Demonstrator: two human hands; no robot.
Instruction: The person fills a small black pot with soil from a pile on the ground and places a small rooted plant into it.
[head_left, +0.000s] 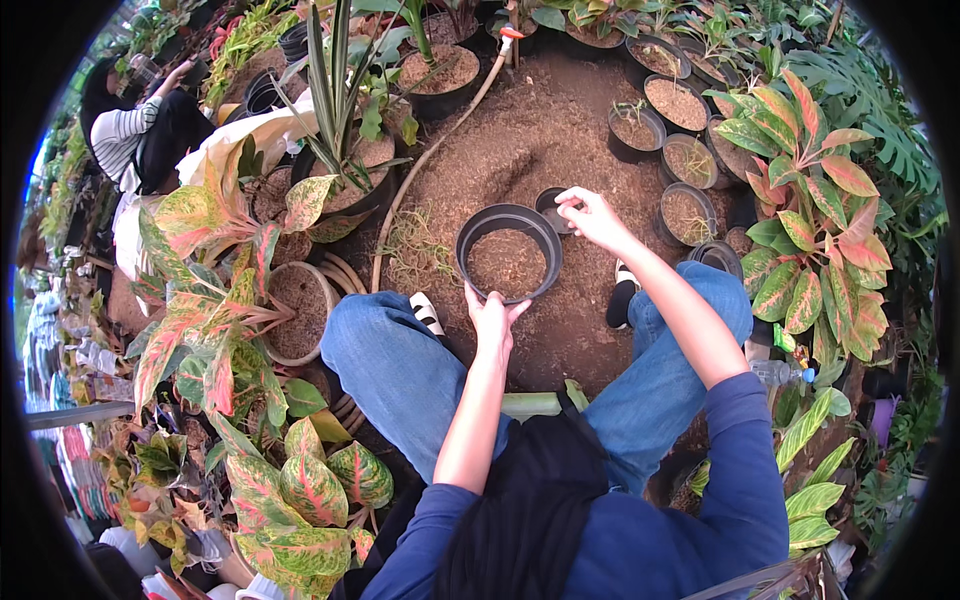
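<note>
My left hand (491, 313) grips the near rim of a round black plastic plant pot (464, 259), fingers spread under its edge. Brown, crumbly growing medium (506, 262) fills the pot to below the rim. To its upper right, my right hand (589, 217) hovers with bent fingers over a smaller black pot (550, 197), which it partly hides. Whether anything is pinched between those fingertips is too small to tell. Loose green cuttings (420, 251) lie on the soil just left of the big pot.
Several black pots with thin seedlings (684, 214) stand at the right. A hose (427, 154) with an orange-topped tap (511, 34) curves along the left. Aglaonema plants (825, 225) crowd both sides. Another person (135, 127) sits at the upper left. A plastic bottle (776, 372) lies right of my knee.
</note>
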